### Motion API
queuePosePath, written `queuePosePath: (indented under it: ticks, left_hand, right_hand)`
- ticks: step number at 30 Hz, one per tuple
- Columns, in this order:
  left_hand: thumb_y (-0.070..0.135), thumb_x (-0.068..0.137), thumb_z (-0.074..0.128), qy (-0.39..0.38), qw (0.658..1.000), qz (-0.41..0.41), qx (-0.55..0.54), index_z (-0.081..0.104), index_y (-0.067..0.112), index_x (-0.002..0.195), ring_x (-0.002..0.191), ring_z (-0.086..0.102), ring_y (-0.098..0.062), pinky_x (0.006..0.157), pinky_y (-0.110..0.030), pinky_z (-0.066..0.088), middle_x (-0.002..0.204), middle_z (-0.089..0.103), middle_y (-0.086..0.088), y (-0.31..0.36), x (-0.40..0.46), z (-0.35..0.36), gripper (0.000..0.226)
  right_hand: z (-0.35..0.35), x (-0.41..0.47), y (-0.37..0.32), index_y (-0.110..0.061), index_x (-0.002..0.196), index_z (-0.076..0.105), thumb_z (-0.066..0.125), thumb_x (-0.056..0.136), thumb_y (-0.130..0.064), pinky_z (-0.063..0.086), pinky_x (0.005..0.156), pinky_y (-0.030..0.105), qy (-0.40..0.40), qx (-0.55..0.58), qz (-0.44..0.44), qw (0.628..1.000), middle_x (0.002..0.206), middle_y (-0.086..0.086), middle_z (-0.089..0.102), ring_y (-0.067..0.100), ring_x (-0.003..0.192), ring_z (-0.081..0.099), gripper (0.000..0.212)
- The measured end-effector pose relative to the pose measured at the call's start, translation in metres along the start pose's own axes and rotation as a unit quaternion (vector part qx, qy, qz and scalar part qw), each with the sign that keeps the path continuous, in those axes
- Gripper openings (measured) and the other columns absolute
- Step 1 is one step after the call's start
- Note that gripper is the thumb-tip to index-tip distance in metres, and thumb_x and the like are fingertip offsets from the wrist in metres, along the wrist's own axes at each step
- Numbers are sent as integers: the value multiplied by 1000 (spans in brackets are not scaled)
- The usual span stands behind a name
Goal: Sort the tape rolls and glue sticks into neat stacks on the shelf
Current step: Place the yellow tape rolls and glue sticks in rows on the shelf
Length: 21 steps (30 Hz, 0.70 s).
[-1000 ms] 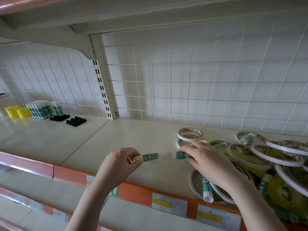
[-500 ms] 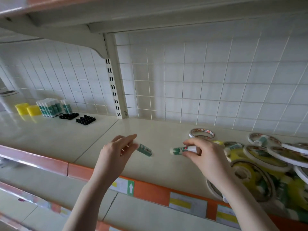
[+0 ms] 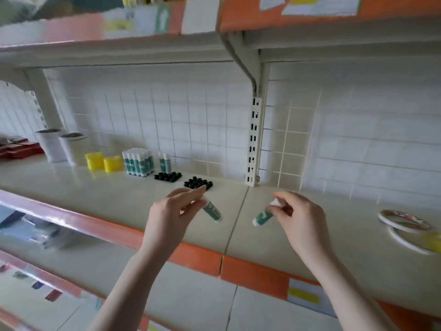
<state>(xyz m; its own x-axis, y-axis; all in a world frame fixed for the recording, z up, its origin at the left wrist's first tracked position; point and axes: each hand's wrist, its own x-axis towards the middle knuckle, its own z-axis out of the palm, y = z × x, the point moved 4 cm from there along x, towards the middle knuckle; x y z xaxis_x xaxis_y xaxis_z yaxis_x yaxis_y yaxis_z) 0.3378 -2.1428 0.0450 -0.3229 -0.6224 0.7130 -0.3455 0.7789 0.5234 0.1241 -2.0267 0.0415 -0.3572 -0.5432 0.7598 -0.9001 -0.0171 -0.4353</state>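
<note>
- Glue sticks: one glue stick [image 3: 212, 211] is pinched in the left hand [image 3: 170, 217], a second glue stick [image 3: 262, 217] is pinched by its white cap end in the right hand [image 3: 299, 217]. Both hang tilted over the shelf [image 3: 119, 194], near its front edge and the seam between panels.
- The standing group of glue sticks [image 3: 138, 163] is well to the left, near the back wall, beside two yellow tubs [image 3: 103, 161]; a lone stick [image 3: 165, 161] stands just right of it.
- Judged step: carry both over and add them to that group.
- To do it well, turn each stick upright before setting it down, base first, tight against its neighbours.
- Place one at a time; a nudge could topple the row.
- Pass above the black pieces [image 3: 198, 182].
- The tape rolls [image 3: 403, 219] at far right look unsorted.
</note>
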Motion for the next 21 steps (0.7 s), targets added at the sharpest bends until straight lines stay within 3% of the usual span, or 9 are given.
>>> queuePosePath:
  ticks: [4,9,15,21]
  left_hand:
    - [22,76,76,33,999,-8,0,75,24,97,67,57,3,60,-8,41,87,68,15,-46,11,-38,21]
    - [28,71,73,81,997,-14,11,76,23,91,65,58,-3,60,-16,46,85,67,20,-97,27,-73,20]
    - [17,69,81,86,995,-35,38,76,24,87,64,54,7,59,-9,41,76,62,23,-161,57,-88,20]
    - [33,72,69,65,995,-47,54,75,29,87,66,55,4,60,-7,39,74,61,22,-224,96,-93,18]
  right_hand:
    - [45,19,-42,-4,87,73,81,66,-1,40,64,25,-6,5,-39,999,78,6,71,24,66,66,23]
    - [102,48,-80,-4,83,72,79,69,-4,49,59,33,-39,12,-70,997,72,4,68,23,64,62,16]
    - [177,88,-97,-11,101,72,75,78,-12,39,70,19,-92,33,-38,995,87,0,68,13,75,58,23]
    - [245,135,-102,-11,101,71,72,81,-17,34,68,18,-104,31,-14,994,84,-5,62,13,75,55,21]
